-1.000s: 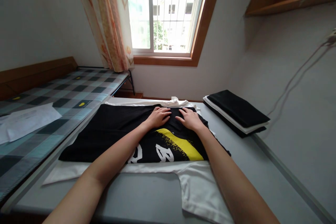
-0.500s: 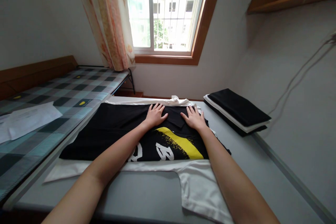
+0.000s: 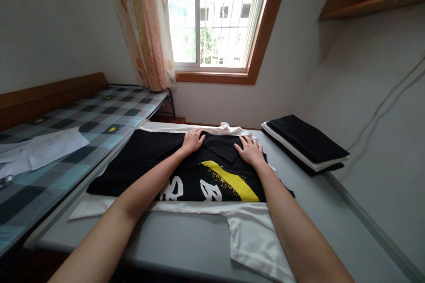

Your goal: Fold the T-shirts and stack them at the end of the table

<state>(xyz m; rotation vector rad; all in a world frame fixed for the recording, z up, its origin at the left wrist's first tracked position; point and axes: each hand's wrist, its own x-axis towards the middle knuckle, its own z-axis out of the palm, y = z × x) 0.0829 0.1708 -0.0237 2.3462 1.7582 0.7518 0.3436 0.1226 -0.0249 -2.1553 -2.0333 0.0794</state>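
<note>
A black T-shirt (image 3: 156,150), folded lengthwise, lies across a white T-shirt (image 3: 252,230) on the grey tabletop. White letters and a yellow stripe are printed on its near half. My left hand (image 3: 193,140) rests at the black shirt's far edge, its fingers stretched out over the cloth and the thumb apart. Nearer the shirt's right end, my right hand (image 3: 250,149) lies palm down with spread fingers. Between the hands, a flap of black cloth (image 3: 221,147) lies folded over. The white shirt's sleeve shows at the near side, partly under my right forearm.
A stack of folded black and white clothes (image 3: 305,141) sits at the table's right. To the left is a bed with a checked mattress (image 3: 133,110), papers (image 3: 49,150) lying on it. A curtain (image 3: 149,31) and a barred window (image 3: 222,17) are behind the table (image 3: 179,239).
My left hand has slid a little toward the shirt's far edge, its fingers closer together. My right hand has hardly moved on the cloth. The view has shifted slightly.
</note>
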